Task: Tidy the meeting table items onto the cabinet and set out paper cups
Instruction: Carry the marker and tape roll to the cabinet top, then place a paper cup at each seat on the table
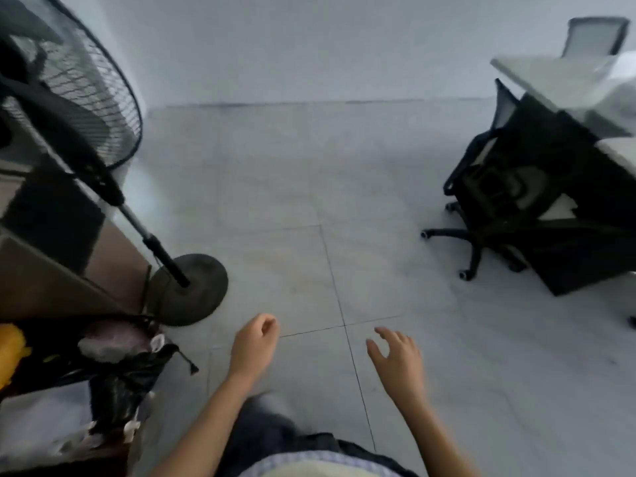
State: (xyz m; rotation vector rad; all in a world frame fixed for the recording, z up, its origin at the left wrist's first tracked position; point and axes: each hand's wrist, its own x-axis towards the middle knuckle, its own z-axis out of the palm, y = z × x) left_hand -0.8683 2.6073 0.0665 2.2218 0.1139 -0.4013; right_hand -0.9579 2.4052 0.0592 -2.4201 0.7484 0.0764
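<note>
**Both hands empty over the tiled floor, meeting table well off to the right**

The left hand (254,342) hangs over the tiled floor (309,201) with its fingers loosely curled and holds nothing. The right hand (395,352), beside it and apart from it, has its fingers spread and relaxed and also holds nothing.

The meeting table (550,77), with a pale top, stands at the upper right, well apart from both hands. What lies on its near end is white and too blurred to tell. A black office chair (495,187) on castors is pushed against the table's near side, and a second chair (595,36) shows behind the far edge.

On the left a pedestal fan (69,84) leans across the view, its round base (191,287) on the floor just beside a brown unit (41,280). Nearer the person, a waste bin (127,366) lined with a black bag holds crumpled pale rubbish. Something yellow (10,352) shows at the left border.
</note>
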